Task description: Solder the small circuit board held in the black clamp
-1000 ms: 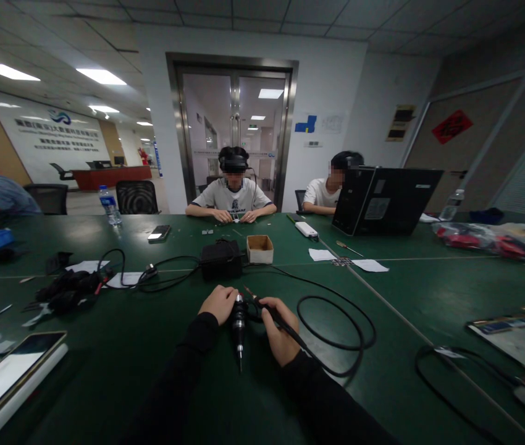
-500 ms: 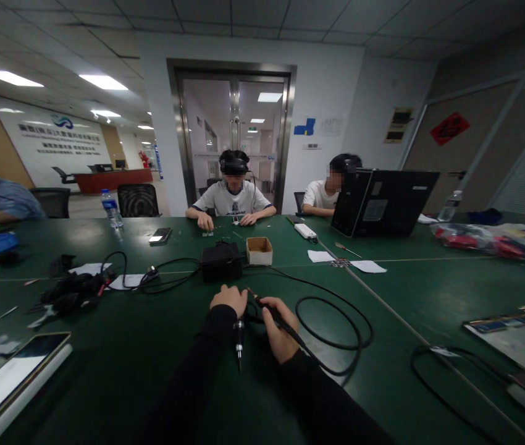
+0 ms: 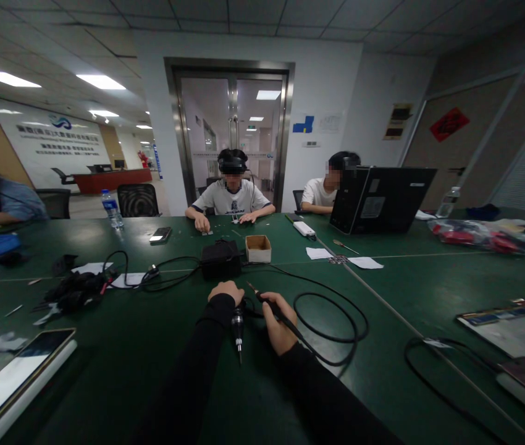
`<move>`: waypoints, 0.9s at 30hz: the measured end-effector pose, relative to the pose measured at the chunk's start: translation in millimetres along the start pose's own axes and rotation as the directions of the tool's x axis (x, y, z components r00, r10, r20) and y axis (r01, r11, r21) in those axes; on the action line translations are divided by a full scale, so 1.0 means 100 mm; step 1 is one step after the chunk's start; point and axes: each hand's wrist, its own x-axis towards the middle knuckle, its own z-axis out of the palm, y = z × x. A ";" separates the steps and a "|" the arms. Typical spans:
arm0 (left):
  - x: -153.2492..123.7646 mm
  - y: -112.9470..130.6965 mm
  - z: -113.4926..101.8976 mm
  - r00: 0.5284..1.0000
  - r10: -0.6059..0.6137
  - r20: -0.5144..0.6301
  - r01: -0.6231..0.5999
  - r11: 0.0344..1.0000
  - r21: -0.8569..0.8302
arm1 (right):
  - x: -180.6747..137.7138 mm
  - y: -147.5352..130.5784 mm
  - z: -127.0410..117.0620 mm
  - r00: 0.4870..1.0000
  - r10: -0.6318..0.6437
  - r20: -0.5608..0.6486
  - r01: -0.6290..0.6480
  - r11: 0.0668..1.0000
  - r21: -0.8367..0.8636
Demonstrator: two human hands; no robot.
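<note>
My right hand (image 3: 280,321) is closed around a soldering iron (image 3: 267,301), its bare tip pointing up and left. A black cord leaves the iron's rear end and loops to the right. Just in front of a black power box (image 3: 220,258) is my left hand (image 3: 226,292), seen from the back. Its fingers bend down out of sight, so what they touch is hidden. Close to my left wrist lies a black and silver tool with a thin pointed tip (image 3: 238,330), aimed toward me. An open cardboard box (image 3: 258,249) stands beside the power box.
Tangled black cables (image 3: 75,290) and paper slips are on the left, with a phone on a white case (image 3: 26,371) nearer. A coiled cord (image 3: 359,330) lies right of my hand. A large black laptop (image 3: 383,201) stands far right. Two people sit opposite.
The soldering iron's tip has drawn slightly away from my left hand. My hands otherwise stay nearly in place, and the view has shifted a little. The person opposite has moved a hand slightly.
</note>
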 end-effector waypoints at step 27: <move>-1.03 -1.56 -0.48 0.987 0.047 0.151 -0.032 0.995 -0.099 | 0.03 0.07 0.01 0.982 0.170 0.085 -0.172 0.985 0.019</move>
